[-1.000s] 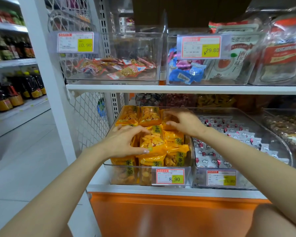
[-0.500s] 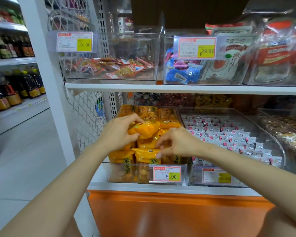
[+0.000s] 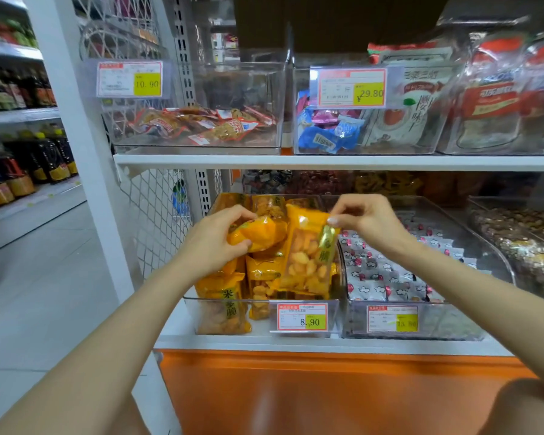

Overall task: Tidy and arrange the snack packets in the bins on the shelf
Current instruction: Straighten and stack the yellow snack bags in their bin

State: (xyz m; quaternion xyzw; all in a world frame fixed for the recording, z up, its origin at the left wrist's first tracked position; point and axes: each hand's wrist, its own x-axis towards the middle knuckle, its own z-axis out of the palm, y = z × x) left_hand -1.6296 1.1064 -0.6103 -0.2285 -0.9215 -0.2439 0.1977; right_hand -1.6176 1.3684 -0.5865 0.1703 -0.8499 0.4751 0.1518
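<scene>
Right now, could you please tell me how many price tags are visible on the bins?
4: upper-left bin's tag, upper-middle bin's tag, orange-packet bin's tag, and its right neighbour's tag. More may sit beyond the right edge.

A white post (image 3: pixel 95 158) stands upright at the left of the view. To its left, a rack (image 3: pixel 19 116) holds rows of dark bottles (image 3: pixel 22 174) with yellow labels, and more bottles stand on the level above. Pale floor tiles (image 3: pixel 35 277) run from the rack past the post's foot. Just right of the post is a white mesh panel (image 3: pixel 157 221); something blue shows behind it, too blurred to tell. High and right of the post hangs a 10.90 tag (image 3: pixel 129 79), and farther right a 29.80 tag (image 3: pixel 350 86). Lower right of the post are an 8.90 tag (image 3: pixel 302 316) and a blurred tag (image 3: pixel 391 318). An orange panel (image 3: pixel 327 394) lies below them.
</scene>
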